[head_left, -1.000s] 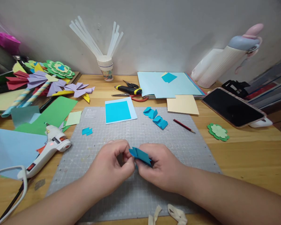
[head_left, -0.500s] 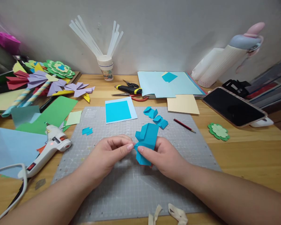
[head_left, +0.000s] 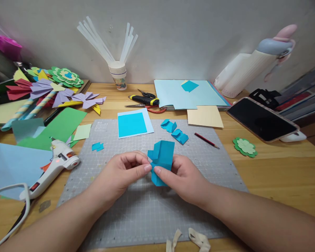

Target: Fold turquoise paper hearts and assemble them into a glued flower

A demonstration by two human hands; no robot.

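Note:
A folded piece of blue paper (head_left: 165, 157), creased and with small flaps along its left side, is held up over the grey cutting mat (head_left: 115, 217). My right hand (head_left: 185, 176) grips it from the right, thumb on the front and fingers hidden behind. On the left edge, my left hand (head_left: 128, 168) pinches a flap between thumb and forefinger. Beyond the hands lie two small folded blue pieces (head_left: 180, 136) and a flat blue square (head_left: 132, 125) on a paler sheet. Small blue scraps (head_left: 97, 146) rest on the mat's left part.
A white glue gun (head_left: 52, 168) with a cord lies left, beside coloured sheets and paper flowers (head_left: 65, 77). Scissors (head_left: 147, 107), a cutter (head_left: 144, 100) and a paper cup (head_left: 118, 78) with white strips stand or lie behind. A pencil (head_left: 207, 141) and phone (head_left: 262, 119) are right.
The folded blue paper has shifted slightly left and turned a little in my hands. My left thumb has moved slightly right and down, nearer my right thumb.

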